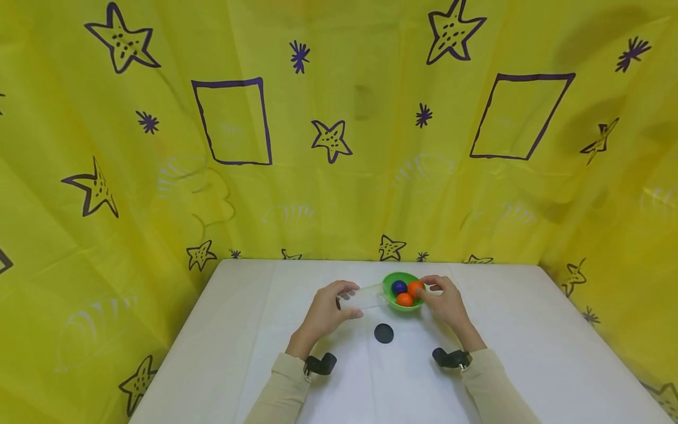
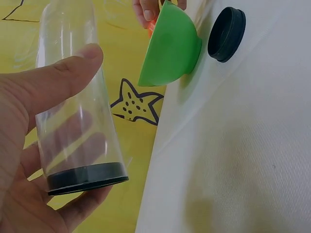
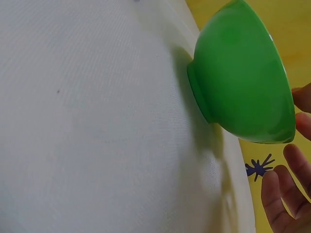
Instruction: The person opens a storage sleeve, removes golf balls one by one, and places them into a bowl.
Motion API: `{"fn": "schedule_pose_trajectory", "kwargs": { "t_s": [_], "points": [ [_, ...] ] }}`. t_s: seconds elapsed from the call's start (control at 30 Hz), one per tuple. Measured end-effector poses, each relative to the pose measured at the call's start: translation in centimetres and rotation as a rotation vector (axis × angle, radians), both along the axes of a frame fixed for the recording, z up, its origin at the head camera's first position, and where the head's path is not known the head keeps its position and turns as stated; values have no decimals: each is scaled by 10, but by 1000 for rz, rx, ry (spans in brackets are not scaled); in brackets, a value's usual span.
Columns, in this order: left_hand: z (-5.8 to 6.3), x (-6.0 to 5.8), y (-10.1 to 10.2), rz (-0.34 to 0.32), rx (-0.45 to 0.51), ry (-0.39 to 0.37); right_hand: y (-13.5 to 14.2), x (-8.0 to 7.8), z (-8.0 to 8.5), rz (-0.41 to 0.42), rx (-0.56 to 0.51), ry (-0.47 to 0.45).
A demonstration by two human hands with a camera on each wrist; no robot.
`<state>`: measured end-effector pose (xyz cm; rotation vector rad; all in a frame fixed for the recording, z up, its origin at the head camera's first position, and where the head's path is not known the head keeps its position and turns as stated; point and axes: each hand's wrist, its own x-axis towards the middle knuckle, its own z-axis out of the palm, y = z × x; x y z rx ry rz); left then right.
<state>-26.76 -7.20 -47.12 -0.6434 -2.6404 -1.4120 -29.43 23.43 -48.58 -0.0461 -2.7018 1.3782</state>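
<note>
My left hand (image 1: 325,309) grips a clear plastic tube (image 1: 369,296), lying nearly level with its far end at the bowl's left rim. In the left wrist view a black cap (image 2: 87,178) closes the tube's near end. A green bowl (image 1: 390,301) stands on the table, holding a dark blue ball (image 1: 399,287) and two orange balls, one in front (image 1: 405,300) and one on the right (image 1: 415,289). My right hand (image 1: 446,301) reaches over the bowl's right rim, thumb and finger pinching the right orange ball. The right wrist view hides that ball behind the bowl (image 3: 243,77).
A loose black cap (image 1: 384,333) lies on the white table (image 1: 254,341), in front of the bowl. Behind the table hangs a yellow curtain (image 1: 365,194) with drawn stars and frames. Each wrist carries a small black camera.
</note>
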Motion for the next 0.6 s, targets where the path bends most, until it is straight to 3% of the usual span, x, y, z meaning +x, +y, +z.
{"fn": "schedule_pose_trajectory", "kwargs": {
  "t_s": [0.37,0.6],
  "points": [
    [-5,-3,1,8,26,-63,3,4,-6,-29,-41,17],
    [-8,-3,2,48,-8,-94,2,13,-8,-39,-43,39]
  ]
}}
